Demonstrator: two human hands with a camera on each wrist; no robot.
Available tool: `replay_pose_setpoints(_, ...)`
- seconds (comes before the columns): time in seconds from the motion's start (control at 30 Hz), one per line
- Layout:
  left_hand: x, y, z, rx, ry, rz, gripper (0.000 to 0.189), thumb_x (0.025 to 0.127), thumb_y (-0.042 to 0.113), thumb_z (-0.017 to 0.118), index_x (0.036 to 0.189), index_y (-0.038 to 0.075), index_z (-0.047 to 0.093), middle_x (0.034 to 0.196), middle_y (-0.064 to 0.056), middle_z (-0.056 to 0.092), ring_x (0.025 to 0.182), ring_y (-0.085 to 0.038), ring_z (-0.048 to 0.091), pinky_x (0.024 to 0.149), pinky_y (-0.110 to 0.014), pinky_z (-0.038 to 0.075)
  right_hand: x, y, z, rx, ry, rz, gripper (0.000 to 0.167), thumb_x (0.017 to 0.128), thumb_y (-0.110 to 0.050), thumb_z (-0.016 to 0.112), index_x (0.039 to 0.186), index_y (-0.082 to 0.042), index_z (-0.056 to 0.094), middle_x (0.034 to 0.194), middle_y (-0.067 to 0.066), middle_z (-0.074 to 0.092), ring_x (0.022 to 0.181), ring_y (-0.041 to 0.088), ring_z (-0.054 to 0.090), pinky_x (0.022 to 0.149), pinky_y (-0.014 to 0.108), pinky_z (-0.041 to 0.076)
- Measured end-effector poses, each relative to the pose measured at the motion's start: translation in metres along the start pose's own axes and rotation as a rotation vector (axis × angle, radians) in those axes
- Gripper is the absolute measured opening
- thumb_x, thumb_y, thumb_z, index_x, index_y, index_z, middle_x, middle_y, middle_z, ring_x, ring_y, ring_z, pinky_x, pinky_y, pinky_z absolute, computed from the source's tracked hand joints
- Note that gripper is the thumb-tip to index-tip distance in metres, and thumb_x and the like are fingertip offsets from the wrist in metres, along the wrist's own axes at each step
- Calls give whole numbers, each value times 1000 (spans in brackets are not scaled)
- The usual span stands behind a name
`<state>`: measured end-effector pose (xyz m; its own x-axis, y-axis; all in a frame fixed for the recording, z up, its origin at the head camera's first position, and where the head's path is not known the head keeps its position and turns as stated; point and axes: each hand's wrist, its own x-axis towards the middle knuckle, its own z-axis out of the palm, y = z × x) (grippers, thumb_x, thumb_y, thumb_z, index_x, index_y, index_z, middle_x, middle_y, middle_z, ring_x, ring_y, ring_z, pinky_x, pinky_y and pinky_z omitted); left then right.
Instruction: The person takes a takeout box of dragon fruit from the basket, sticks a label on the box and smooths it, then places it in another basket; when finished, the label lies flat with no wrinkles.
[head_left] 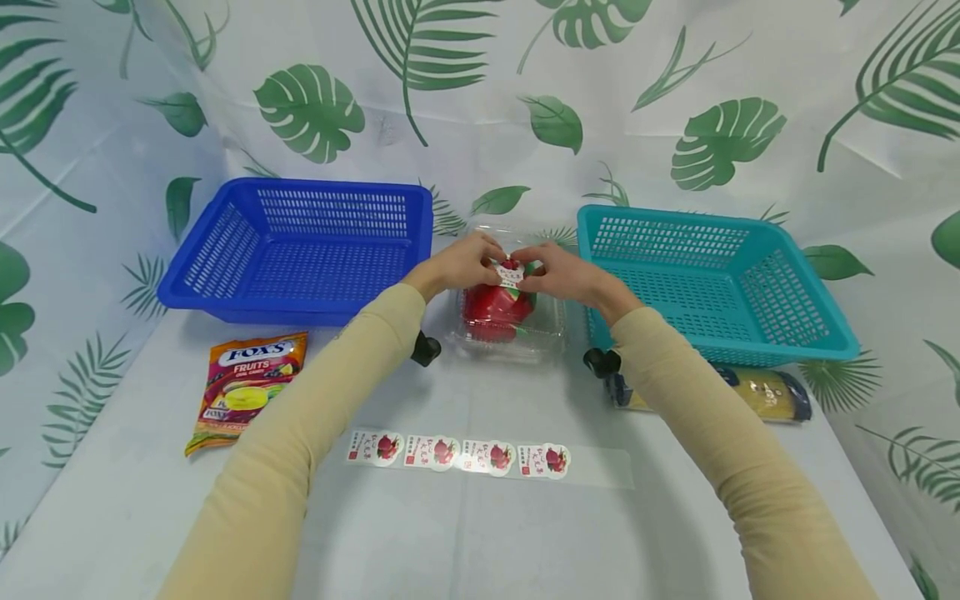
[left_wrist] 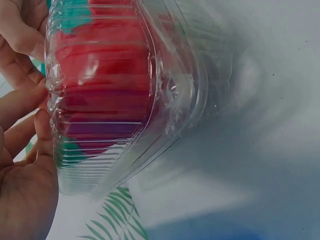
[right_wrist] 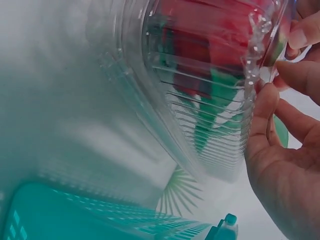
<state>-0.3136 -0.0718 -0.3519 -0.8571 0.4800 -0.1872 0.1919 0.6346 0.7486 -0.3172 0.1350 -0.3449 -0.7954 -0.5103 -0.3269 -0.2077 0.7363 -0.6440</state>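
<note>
A clear plastic clamshell box (head_left: 551,321) stands between two baskets, with red and green dragon fruit (head_left: 491,308) showing through it. Over its lid is a white sticker (head_left: 510,274) printed with a red fruit. My left hand (head_left: 467,260) pinches the sticker's left side between thumb and fingers. From the other side, my right hand (head_left: 562,273) pinches its right edge. In the left wrist view, the fingertips (left_wrist: 44,117) are right at the ridged top of the box. The right wrist view has the right thumb (right_wrist: 265,107) close against the lid's edge.
A blue basket (head_left: 300,312) stands left, a teal basket (head_left: 757,354) right. In front of them lie a candy bag (head_left: 247,383) and a yellow packet with dark ends (head_left: 768,396). A backing strip (head_left: 600,467) with several fruit stickers (head_left: 487,457) lies nearer on the white table.
</note>
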Motion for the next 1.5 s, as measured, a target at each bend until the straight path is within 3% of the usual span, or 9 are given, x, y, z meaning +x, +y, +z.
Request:
replay_pose_setpoints(0.17, 1, -1, 1, 5, 7, 0, 45, 94, 12, 65, 136, 0, 56, 145, -11, 39, 115, -21, 50, 98, -31, 45, -1, 0, 1, 6, 6, 0, 58, 94, -10, 59, 149, -10, 39, 148, 16, 28, 127, 34, 36, 99, 51, 45)
replay_pose_setpoints(0.37, -1, 0, 0, 5, 1, 2, 43, 94, 6, 62, 136, -1, 55, 146, -11, 38, 115, -21, 49, 97, -31, 45, 2, 3, 2, -11, 13, -3, 60, 95, -22, 63, 149, -11, 39, 149, 15, 28, 132, 34, 32, 99, 53, 44)
replay_pose_setpoints(0.57, -2, 1, 0, -15, 6, 4, 43, 94, 3, 59, 136, -2, 55, 145, -11, 40, 116, -22, 49, 99, -32, 45, 1, 2, 3, 10, 25, 5, 59, 94, -15, 63, 148, -11, 40, 148, 15, 29, 131, 33, 32, 97, 51, 46)
replay_pose_setpoints(0.83, 0, -2, 2, -16, 10, -2, 44, 93, 12, 66, 135, 0, 57, 145, -11, 41, 116, -21, 51, 100, -32, 45, 2, 1, 4, 8, 35, 8, 60, 94, -25, 65, 147, -11, 41, 147, 15, 31, 131, 34, 35, 97, 52, 47)
replay_pose_setpoints(1.1, 0, -1, 2, -32, 2, -2, 45, 94, 7, 64, 137, 0, 55, 146, -10, 40, 114, -21, 50, 99, -32, 45, 2, 3, 4, 58, 38, 13, 57, 93, -9, 61, 147, -9, 42, 146, 16, 30, 128, 35, 38, 97, 50, 47)
replay_pose_setpoints(1.5, -3, 0, 1, -39, 6, -18, 44, 94, 9, 62, 138, 2, 54, 148, -8, 39, 117, -21, 49, 101, -33, 44, 0, 3, 5, 53, 52, 9, 56, 93, -7, 59, 146, -10, 42, 146, 14, 31, 127, 34, 38, 97, 50, 47)
